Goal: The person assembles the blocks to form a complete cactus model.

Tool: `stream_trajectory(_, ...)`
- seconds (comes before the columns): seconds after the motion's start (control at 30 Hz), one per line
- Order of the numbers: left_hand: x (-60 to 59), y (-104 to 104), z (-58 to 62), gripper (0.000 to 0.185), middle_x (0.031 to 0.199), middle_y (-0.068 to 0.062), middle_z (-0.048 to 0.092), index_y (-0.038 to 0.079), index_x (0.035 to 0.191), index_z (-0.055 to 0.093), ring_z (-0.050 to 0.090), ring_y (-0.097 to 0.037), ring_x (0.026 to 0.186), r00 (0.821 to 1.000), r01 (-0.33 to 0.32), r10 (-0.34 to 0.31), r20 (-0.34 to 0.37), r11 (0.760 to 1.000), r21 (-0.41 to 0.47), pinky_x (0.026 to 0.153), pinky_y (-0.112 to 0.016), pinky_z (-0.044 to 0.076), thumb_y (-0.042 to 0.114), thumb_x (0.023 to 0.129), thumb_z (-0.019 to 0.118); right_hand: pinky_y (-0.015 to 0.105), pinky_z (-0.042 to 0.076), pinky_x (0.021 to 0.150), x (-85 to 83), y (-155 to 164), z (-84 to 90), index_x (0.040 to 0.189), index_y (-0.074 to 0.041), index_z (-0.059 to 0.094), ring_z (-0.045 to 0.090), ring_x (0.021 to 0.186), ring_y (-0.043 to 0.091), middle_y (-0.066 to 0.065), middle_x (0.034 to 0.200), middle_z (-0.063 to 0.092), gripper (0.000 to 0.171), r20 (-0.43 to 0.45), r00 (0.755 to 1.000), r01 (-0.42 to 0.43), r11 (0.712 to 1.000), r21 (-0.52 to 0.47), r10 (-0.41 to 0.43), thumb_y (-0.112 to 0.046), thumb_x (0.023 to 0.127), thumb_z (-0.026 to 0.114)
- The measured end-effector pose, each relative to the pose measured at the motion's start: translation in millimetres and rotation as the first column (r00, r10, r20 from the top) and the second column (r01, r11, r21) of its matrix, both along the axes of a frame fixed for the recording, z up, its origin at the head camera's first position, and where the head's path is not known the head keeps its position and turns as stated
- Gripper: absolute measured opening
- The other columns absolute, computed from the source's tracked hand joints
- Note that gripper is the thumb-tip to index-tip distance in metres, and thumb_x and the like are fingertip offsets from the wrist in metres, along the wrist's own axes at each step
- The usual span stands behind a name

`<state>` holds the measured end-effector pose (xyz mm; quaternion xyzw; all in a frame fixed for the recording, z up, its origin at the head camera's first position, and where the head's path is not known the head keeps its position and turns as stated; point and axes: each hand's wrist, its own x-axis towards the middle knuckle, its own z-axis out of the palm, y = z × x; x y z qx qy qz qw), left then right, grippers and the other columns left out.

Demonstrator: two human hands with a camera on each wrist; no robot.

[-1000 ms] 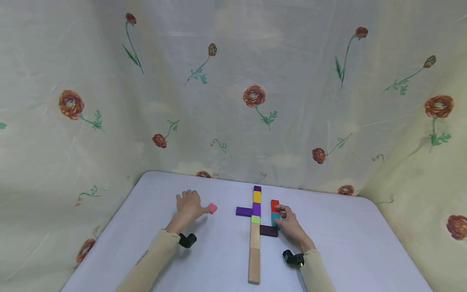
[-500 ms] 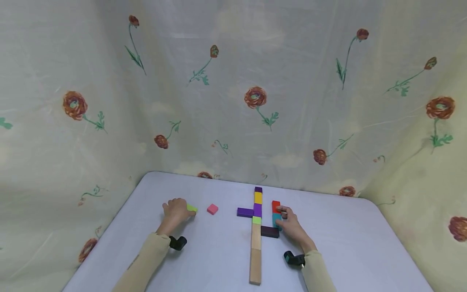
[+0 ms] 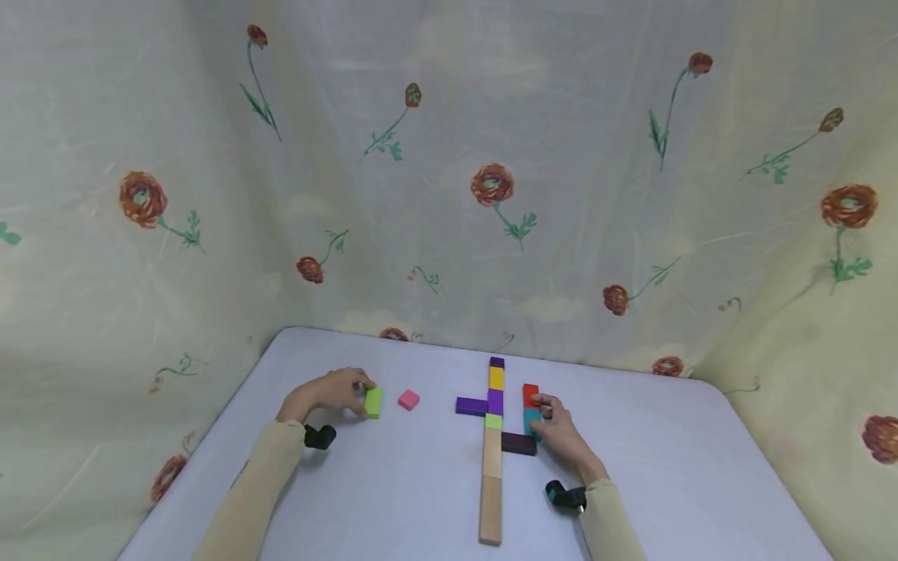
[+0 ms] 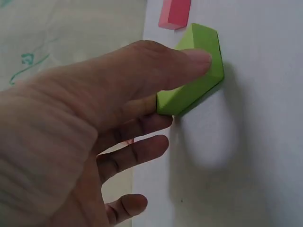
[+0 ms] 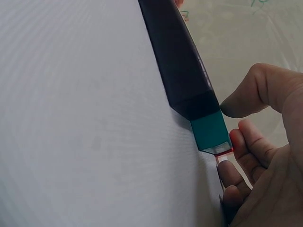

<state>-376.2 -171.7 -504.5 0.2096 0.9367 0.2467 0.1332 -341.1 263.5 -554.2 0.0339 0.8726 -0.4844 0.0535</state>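
My left hand [image 3: 335, 391] pinches a lime-green block [image 3: 373, 403] at the left of the table. In the left wrist view the thumb lies along the green block [image 4: 201, 71], the nearest fingers sit at its other end and the rest are loosely bent. A small pink block [image 3: 408, 400] lies just right of it. My right hand [image 3: 561, 436] rests beside a red block [image 3: 530, 393] and a teal block [image 3: 532, 421], which stand end to end. In the right wrist view its thumb and fingertips are at the teal block [image 5: 210, 131], fingers relaxed.
A row of blocks runs towards the front: purple, yellow [image 3: 496, 379], purple, green, then two wooden blocks [image 3: 491, 510]. A purple block [image 3: 471, 406] branches left and a dark block [image 3: 518, 443] branches right, meeting the teal block. Flowered cloth [image 3: 449, 195] hangs behind the table.
My left hand has moved left, away from the pink block, to the green block and turned around it. The green block now stands more upright in view. My right hand has stayed in place.
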Motion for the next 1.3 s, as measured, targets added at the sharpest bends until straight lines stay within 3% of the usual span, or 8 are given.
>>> stream_trajectory(0.17, 5.8, 0.1, -3.4, 0.059, 0.129, -0.009, 0.049, 0.011, 0.122, 0.058, 0.040, -0.029, 0.123, 0.997, -0.027, 0.026, -0.068, 1.000, -0.006, 0.099, -0.060, 0.021, 0.030, 0.069, 0.077, 0.055, 0.025, 0.101, -2.0, 1.0, -2.6, 0.128, -0.013, 0.035, 0.026, 0.125, 0.033, 0.016, 0.134, 0.028, 0.050, 0.018, 1.000, 0.007, 1.000, -0.008, -0.007, -0.013, 0.084, 0.057)
stream_trajectory(0.37, 21.0, 4.3, -8.6, 0.043, 0.120, -0.003, 0.057, 0.014, 0.111, 0.065, 0.045, -0.024, 0.117, 0.971, -0.121, 0.118, -0.209, 0.993, -0.001, 0.095, -0.050, 0.026, 0.034, 0.074, 0.073, 0.055, 0.025, 0.100, -1.8, 2.5, -3.8, 0.129, -0.012, 0.035, 0.027, 0.124, 0.034, 0.017, 0.133, 0.029, 0.050, 0.008, 1.000, -0.004, 1.000, 0.000, 0.004, -0.013, 0.084, 0.056)
stream_trajectory(0.53, 27.8, 9.3, -6.8, 0.031, 0.111, -0.002, 0.062, 0.013, 0.101, 0.069, 0.051, -0.022, 0.109, 0.953, -0.113, 0.101, -0.285, 0.993, -0.024, 0.087, -0.046, 0.030, 0.031, 0.076, 0.072, 0.054, 0.025, 0.100, -1.9, 3.8, -2.8, 0.129, -0.011, 0.035, 0.027, 0.123, 0.034, 0.017, 0.132, 0.029, 0.050, -0.004, 1.000, -0.008, 1.000, -0.009, 0.008, -0.012, 0.084, 0.056)
stream_trajectory(0.73, 29.0, 8.5, -15.2, 0.030, 0.117, 0.001, 0.061, 0.015, 0.106, 0.068, 0.049, -0.020, 0.111, 0.942, -0.089, 0.061, -0.330, 0.994, -0.071, 0.085, -0.045, 0.031, 0.029, 0.079, 0.069, 0.055, 0.025, 0.100, -1.0, 2.5, -2.4, 0.128, -0.010, 0.035, 0.026, 0.124, 0.034, 0.017, 0.133, 0.029, 0.049, -0.009, 1.000, -0.018, 1.000, -0.006, 0.018, -0.011, 0.084, 0.056)
stream_trajectory(0.87, 23.1, 10.3, -20.5, 0.029, 0.117, 0.002, 0.060, 0.017, 0.107, 0.068, 0.050, -0.018, 0.110, 0.927, -0.102, 0.061, -0.369, 0.991, -0.091, 0.086, -0.044, 0.032, 0.029, 0.081, 0.067, 0.055, 0.024, 0.101, -1.5, 1.6, -0.2, 0.128, -0.012, 0.035, 0.026, 0.126, 0.034, 0.016, 0.135, 0.028, 0.049, 0.007, 1.000, -0.010, 1.000, -0.010, 0.010, -0.012, 0.084, 0.056)
stream_trajectory(1.0, 9.3, 17.4, -21.3, 0.027, 0.115, 0.001, 0.061, 0.016, 0.106, 0.068, 0.051, -0.020, 0.106, 0.913, -0.144, 0.097, -0.397, 0.985, -0.091, 0.084, -0.045, 0.032, 0.029, 0.082, 0.067, 0.055, 0.024, 0.101, -2.2, 1.1, 1.8, 0.129, -0.011, 0.034, 0.025, 0.126, 0.034, 0.017, 0.135, 0.028, 0.050, 0.010, 1.000, -0.004, 1.000, -0.010, 0.005, -0.012, 0.084, 0.056)
stream_trajectory(1.2, -20.9, 39.4, -17.4, 0.027, 0.116, -0.001, 0.062, 0.013, 0.107, 0.067, 0.052, -0.021, 0.106, 0.926, -0.218, 0.192, -0.324, 0.975, -0.047, 0.088, -0.046, 0.030, 0.023, 0.082, 0.067, 0.055, 0.024, 0.101, -2.5, -0.2, 0.7, 0.129, -0.011, 0.034, 0.026, 0.124, 0.033, 0.016, 0.133, 0.029, 0.050, 0.011, 1.000, -0.001, 1.000, -0.010, 0.001, -0.011, 0.084, 0.056)
stream_trajectory(1.3, -32.5, 55.5, -14.4, 0.025, 0.113, -0.001, 0.063, 0.013, 0.106, 0.068, 0.052, -0.022, 0.104, 0.931, -0.224, 0.195, -0.310, 0.973, -0.060, 0.089, -0.049, 0.030, 0.021, 0.082, 0.067, 0.054, 0.025, 0.100, -1.5, -0.1, -1.3, 0.129, -0.011, 0.034, 0.027, 0.123, 0.033, 0.016, 0.132, 0.030, 0.050, 0.014, 1.000, -0.001, 1.000, -0.010, 0.001, -0.011, 0.084, 0.056)
